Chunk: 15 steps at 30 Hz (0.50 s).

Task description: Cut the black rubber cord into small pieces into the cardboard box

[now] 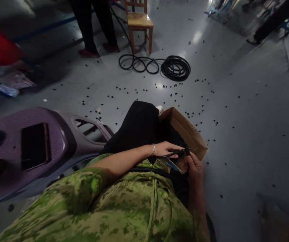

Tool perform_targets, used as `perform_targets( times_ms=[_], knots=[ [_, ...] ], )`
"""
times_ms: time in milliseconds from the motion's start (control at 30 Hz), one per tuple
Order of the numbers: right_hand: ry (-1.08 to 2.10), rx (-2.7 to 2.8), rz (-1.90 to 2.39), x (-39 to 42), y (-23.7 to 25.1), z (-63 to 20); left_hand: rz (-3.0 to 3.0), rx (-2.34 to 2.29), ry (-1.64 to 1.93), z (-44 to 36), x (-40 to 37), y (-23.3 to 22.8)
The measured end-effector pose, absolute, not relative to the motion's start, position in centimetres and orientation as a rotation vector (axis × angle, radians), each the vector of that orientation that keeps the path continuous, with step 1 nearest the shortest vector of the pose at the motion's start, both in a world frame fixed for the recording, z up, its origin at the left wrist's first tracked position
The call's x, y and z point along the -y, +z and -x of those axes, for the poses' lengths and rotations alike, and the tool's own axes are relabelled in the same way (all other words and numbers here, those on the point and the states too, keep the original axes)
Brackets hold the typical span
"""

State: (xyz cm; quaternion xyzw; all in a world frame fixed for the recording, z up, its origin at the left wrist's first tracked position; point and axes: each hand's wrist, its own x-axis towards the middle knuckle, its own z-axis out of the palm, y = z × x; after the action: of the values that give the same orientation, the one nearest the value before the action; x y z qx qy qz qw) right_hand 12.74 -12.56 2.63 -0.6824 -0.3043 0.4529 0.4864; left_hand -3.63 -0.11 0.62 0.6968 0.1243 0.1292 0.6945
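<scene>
My left hand [166,149], with a silver bracelet at its wrist, is closed around what looks like a pair of dark-handled scissors [171,154]. The thin tips point right, toward my right hand [195,164]. Between the thumb and fingers of that hand is a short black rubber-like piece [187,151], standing roughly upright and close to the scissor tips. Both hands are over the near side of an open cardboard box [196,136], set against my leg. Many small black pieces [172,133] lie inside the box, partly in shadow.
Small black pieces are scattered over the grey floor [235,161]. A coiled black hose [176,68] lies ahead, near a wooden chair [139,21] and a standing person [94,27]. At left, a purple plastic stool [10,126] holds a phone [35,146].
</scene>
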Motion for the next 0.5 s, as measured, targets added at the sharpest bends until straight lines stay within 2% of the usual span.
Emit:
perform_targets(
  times_ms=[500],
  knots=[
    [1.008, 0.948, 1.805, 12.72, 3.12, -12.86, -1.84, -0.335, 0.353, 3.51, 0.05, 0.62]
  ],
)
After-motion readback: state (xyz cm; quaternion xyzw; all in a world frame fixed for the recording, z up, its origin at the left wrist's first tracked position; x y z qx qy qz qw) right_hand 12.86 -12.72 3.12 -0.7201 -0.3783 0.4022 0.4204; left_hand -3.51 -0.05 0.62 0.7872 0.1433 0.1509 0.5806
